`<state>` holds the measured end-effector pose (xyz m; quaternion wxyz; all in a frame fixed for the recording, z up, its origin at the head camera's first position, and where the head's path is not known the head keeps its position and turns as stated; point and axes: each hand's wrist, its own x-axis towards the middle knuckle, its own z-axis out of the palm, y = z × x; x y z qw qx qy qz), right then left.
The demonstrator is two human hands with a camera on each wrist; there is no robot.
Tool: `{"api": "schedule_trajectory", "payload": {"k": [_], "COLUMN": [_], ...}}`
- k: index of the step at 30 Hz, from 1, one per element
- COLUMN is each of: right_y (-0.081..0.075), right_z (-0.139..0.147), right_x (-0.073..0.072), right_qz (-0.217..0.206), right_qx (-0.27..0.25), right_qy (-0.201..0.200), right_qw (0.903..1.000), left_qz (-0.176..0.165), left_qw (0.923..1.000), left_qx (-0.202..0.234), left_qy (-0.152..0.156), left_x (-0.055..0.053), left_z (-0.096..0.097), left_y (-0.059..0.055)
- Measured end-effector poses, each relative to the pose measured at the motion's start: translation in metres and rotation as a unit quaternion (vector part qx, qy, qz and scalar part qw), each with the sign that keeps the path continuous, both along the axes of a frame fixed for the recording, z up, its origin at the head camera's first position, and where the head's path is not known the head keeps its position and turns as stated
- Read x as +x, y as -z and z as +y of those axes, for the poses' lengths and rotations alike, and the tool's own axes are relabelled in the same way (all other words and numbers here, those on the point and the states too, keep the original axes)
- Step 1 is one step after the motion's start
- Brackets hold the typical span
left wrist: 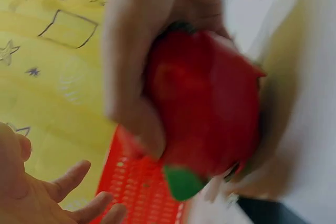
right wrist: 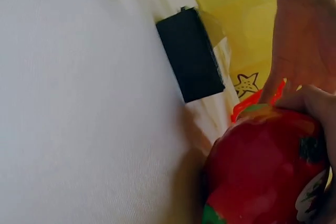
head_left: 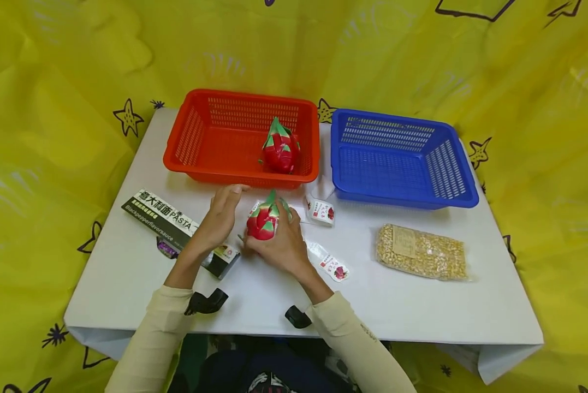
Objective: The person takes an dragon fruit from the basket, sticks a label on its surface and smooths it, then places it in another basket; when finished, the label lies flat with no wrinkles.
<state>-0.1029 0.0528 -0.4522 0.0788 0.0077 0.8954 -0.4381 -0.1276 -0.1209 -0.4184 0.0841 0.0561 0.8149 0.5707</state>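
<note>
A red dragon fruit with green tips (head_left: 262, 222) is gripped in my right hand (head_left: 286, 245), over the middle of the table. In the right wrist view, a pale label (right wrist: 311, 196) shows on the side of this fruit (right wrist: 257, 166). My left hand (head_left: 219, 215) is just left of the fruit, holding nothing, its fingers spread in the left wrist view. Close by lie a roll of printed dragon fruit labels (head_left: 320, 212) and a loose label strip (head_left: 334, 266), right of my right hand.
Behind stands a red basket (head_left: 215, 174) with another dragon fruit (head_left: 280, 152) inside, beside a blue basket (head_left: 392, 196). A pasta box (head_left: 171, 226) lies at the left, a small purple packet (head_left: 166, 248) against it. A bag of yellow kernels (head_left: 421, 254) lies at the right.
</note>
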Motion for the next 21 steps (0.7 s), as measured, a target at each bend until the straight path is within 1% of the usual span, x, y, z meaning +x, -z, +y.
{"api": "schedule_trajectory", "payload": {"k": [3, 5, 7, 9, 11, 14, 17, 19, 21], "right_y": [-0.002, -0.002, -0.003, -0.005, -0.009, -0.022, -0.038, -0.052, -0.066], "right_z": [0.005, 0.01, 0.015, 0.021, 0.03, 0.053, 0.083, 0.104, 0.123], "right_x": [-0.005, -0.009, -0.009, -0.006, 0.002, 0.018, 0.032, 0.036, 0.032], "right_qz": [-0.002, -0.002, -0.01, -0.025, -0.043, -0.064, -0.08, -0.081, -0.068], "right_qx": [-0.038, -0.066, -0.098, -0.12, -0.141, -0.17, -0.19, -0.183, -0.171], "right_qy": [-0.001, -0.004, -0.005, -0.009, -0.009, -0.01, -0.009, -0.01, -0.013], "right_qw": [0.9993, 0.9978, 0.9952, 0.9924, 0.9891, 0.9833, 0.9786, 0.9797, 0.9828], "left_qz": [0.004, 0.006, 0.012, 0.019, 0.03, 0.048, 0.057, 0.063, 0.064], "left_qw": [1.0, 0.9999, 0.9998, 0.9995, 0.9991, 0.9975, 0.9953, 0.9936, 0.9921], "left_qx": [0.005, 0.011, 0.016, 0.021, 0.027, 0.043, 0.061, 0.068, 0.075], "left_qy": [-0.003, 0.001, 0.005, 0.011, 0.015, 0.028, 0.05, 0.065, 0.078], "left_x": [0.001, 0.001, 0.002, 0.002, 0.003, 0.002, 0.0, -0.004, -0.01], "left_z": [-0.005, -0.006, -0.005, -0.002, 0.001, 0.01, 0.021, 0.032, 0.044], "left_y": [-0.006, -0.01, -0.012, -0.015, -0.019, -0.027, -0.036, -0.039, -0.04]}}
